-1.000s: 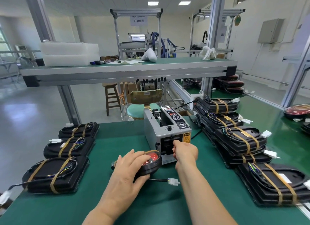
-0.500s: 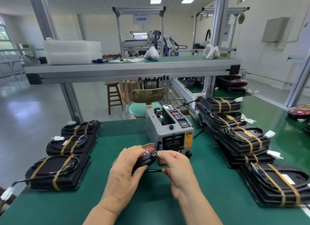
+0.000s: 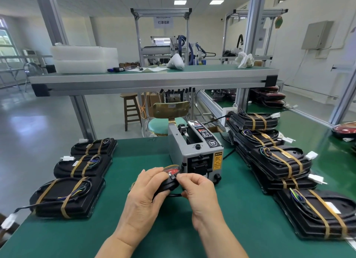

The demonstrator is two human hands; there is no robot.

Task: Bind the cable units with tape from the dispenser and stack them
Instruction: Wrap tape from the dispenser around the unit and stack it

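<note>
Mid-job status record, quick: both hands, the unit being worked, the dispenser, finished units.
left hand: grips the cable unit, tilted, red lens facing away
right hand: pinches the unit's upper edge; tape there cannot be made out
tape dispenser: directly behind the hands
left row: three taped units, lying single
right stack: taped units piled, overlapping

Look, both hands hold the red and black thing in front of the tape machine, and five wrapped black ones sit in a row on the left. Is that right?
Not five. The head view shows three wrapped black units in the row on the left. The rest is right: the left hand and right hand hold the red-and-black unit in front of the tape dispenser.
</note>
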